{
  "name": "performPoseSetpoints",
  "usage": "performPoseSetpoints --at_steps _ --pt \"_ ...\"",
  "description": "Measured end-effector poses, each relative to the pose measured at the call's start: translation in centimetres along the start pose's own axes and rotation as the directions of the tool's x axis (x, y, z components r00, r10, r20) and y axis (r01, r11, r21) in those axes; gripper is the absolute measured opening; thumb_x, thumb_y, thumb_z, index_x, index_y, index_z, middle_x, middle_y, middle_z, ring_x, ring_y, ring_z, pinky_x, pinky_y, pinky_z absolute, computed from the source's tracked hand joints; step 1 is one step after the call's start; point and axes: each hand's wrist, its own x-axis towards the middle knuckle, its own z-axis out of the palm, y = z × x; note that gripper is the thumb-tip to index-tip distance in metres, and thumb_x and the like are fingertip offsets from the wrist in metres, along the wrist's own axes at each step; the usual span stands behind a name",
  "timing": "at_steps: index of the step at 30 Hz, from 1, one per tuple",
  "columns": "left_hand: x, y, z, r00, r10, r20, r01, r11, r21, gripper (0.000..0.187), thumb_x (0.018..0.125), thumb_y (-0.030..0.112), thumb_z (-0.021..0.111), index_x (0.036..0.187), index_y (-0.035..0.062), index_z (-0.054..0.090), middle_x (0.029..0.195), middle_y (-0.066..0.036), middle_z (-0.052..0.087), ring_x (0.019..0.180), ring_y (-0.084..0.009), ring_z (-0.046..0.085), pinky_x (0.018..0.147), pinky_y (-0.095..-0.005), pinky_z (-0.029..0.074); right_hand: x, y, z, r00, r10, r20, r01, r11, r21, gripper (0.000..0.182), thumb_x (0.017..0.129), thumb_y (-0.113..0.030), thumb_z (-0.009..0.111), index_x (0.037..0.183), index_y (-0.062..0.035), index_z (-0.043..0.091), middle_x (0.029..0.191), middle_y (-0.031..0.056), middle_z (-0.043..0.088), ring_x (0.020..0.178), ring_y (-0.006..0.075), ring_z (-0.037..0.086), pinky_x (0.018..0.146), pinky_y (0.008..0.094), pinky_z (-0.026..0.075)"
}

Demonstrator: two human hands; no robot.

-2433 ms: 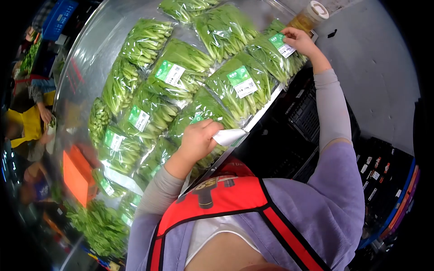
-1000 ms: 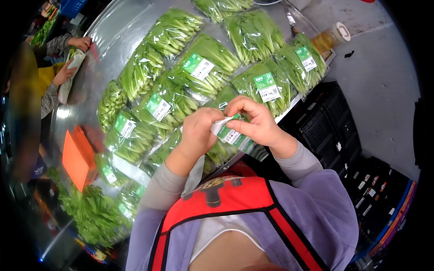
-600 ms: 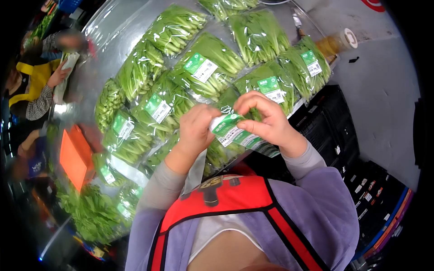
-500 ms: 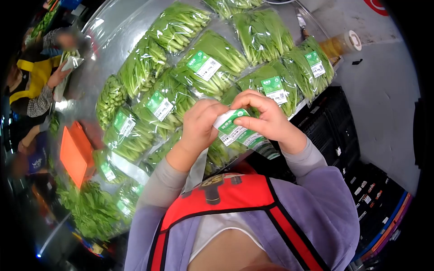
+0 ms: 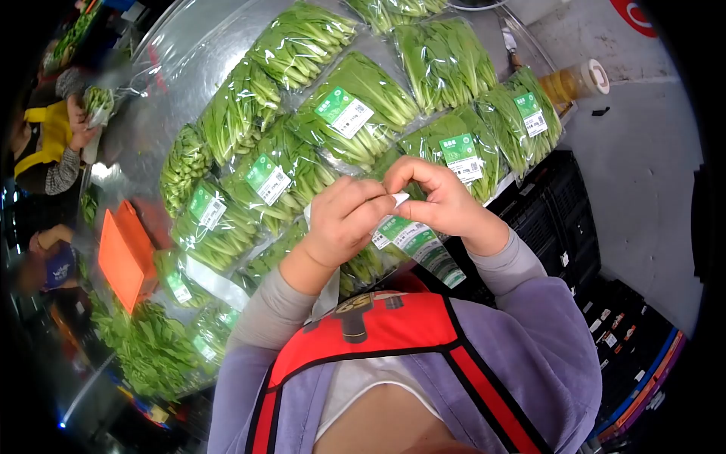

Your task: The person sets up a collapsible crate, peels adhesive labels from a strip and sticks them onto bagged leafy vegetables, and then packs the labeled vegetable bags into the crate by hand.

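Observation:
My left hand (image 5: 340, 223) is closed, its fingertips pinching a white edge of a strip of labels (image 5: 425, 248). My right hand (image 5: 448, 203) is closed too, thumb and forefinger meeting on the same strip beside the left fingertips. Green-and-white printed labels run along the strip, which hangs below the hands toward the right. The part between the fingers is mostly hidden. Just beyond the hands lies a labelled bag of leafy greens (image 5: 432, 130), with another labelled bag (image 5: 321, 129) up and to the left.
Several more bagged greens cover the metal table (image 5: 170, 57). A knife (image 5: 510, 45) and a jar (image 5: 575, 82) sit at the upper right. Black crates (image 5: 556, 219) stand on the right. An orange basket (image 5: 125, 257) and loose greens (image 5: 144, 348) are left. Two people (image 5: 49, 144) work across the table.
My left hand has rolled over the label, which shows only a white edge between the fingertips now. The rest of the strip hangs slightly lower. Across the table, a person's hands have moved.

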Motion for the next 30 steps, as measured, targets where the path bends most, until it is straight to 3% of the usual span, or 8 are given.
performPoseSetpoints --at_steps 4,11,16,17,20,23,27,30 --pt "-0.5 -0.1 0.3 0.994 -0.094 -0.061 0.092 0.995 -0.048 0.019 0.062 0.007 0.068 0.079 0.0091 0.060 0.075 -0.005 0.058 0.058 -0.0203 0.054 0.048 -0.0288 0.043 0.2 -0.8 0.1 0.982 -0.180 -0.053 0.166 0.965 -0.201 0.018 0.069 -0.007 0.068 0.084 -0.0041 0.058 0.086 0.0062 0.057 0.083 0.0205 0.054 0.074 0.0297 0.042" --pt "-0.8 -0.8 0.1 0.992 -0.121 -0.018 0.120 0.992 -0.032 0.016 0.062 0.012 0.069 0.073 0.0096 0.057 0.066 -0.005 0.053 0.057 -0.0212 0.054 0.047 -0.0299 0.042 -0.3 -1.3 0.3 0.957 -0.268 -0.111 0.224 0.927 -0.300 0.013 0.068 -0.004 0.069 0.079 -0.0034 0.062 0.085 0.0075 0.058 0.082 0.0225 0.055 0.072 0.0318 0.043" --pt "-1.4 -1.1 0.8 0.985 -0.159 0.061 0.157 0.987 0.031 0.016 0.062 0.013 0.068 0.072 0.0102 0.056 0.065 -0.004 0.050 0.057 -0.0218 0.053 0.047 -0.0314 0.041 -1.7 -3.2 -1.4 0.960 -0.247 -0.135 0.247 0.969 -0.018 0.011 0.068 -0.002 0.068 0.075 -0.0033 0.059 0.088 0.0097 0.056 0.086 0.0237 0.055 0.076 0.0360 0.043" --pt "-1.7 -1.3 0.8 0.976 -0.197 0.095 0.193 0.980 0.050 0.016 0.061 0.012 0.067 0.071 0.0105 0.056 0.065 -0.004 0.049 0.058 -0.0220 0.052 0.048 -0.0320 0.041 -2.2 -4.1 -1.8 0.929 -0.223 -0.297 0.285 0.941 0.183 0.014 0.072 -0.006 0.068 0.078 -0.0054 0.055 0.085 0.0084 0.054 0.081 0.0211 0.053 0.073 0.0344 0.043" --pt "-2.4 -1.7 0.6 0.962 -0.218 0.164 0.206 0.975 0.088 0.017 0.059 0.011 0.067 0.072 0.0111 0.055 0.065 -0.004 0.048 0.059 -0.0220 0.052 0.049 -0.0326 0.042 -3.1 -5.1 -8.1 0.703 -0.286 -0.652 0.422 0.905 0.058 0.019 0.081 -0.007 0.059 0.097 -0.0066 0.049 0.089 0.0076 0.051 0.079 0.0170 0.050 0.070 0.0294 0.043" --pt "-3.2 -1.8 0.6 0.954 -0.193 0.230 0.178 0.980 0.085 0.018 0.059 0.011 0.066 0.073 0.0115 0.056 0.066 -0.003 0.049 0.059 -0.0215 0.052 0.049 -0.0321 0.042 -1.0 -4.0 -15.1 0.655 -0.143 -0.742 0.260 0.965 0.043 0.030 0.087 -0.001 0.049 0.117 -0.0053 0.047 0.103 0.0091 0.053 0.087 0.0160 0.053 0.076 0.0283 0.046" --pt "-3.2 -1.6 0.7 0.953 -0.177 0.245 0.167 0.984 0.062 0.018 0.059 0.011 0.066 0.075 0.0118 0.056 0.066 -0.002 0.049 0.059 -0.0211 0.052 0.050 -0.0315 0.043 3.8 1.8 -21.0 0.897 0.024 -0.441 -0.055 0.997 -0.058 0.034 0.083 -0.001 0.056 0.117 -0.0032 0.048 0.094 0.0030 0.057 0.082 0.0089 0.054 0.071 0.0207 0.044" --pt "-3.2 -1.5 0.6 0.955 -0.177 0.237 0.167 0.984 0.061 0.018 0.060 0.012 0.066 0.075 0.0120 0.056 0.067 -0.002 0.049 0.060 -0.0207 0.053 0.050 -0.0314 0.043 6.9 4.5 -21.7 0.940 0.113 -0.322 -0.179 0.966 -0.185 0.033 0.082 -0.003 0.059 0.114 -0.0032 0.051 0.089 0.0007 0.058 0.081 0.0086 0.056 0.067 0.0218 0.046"
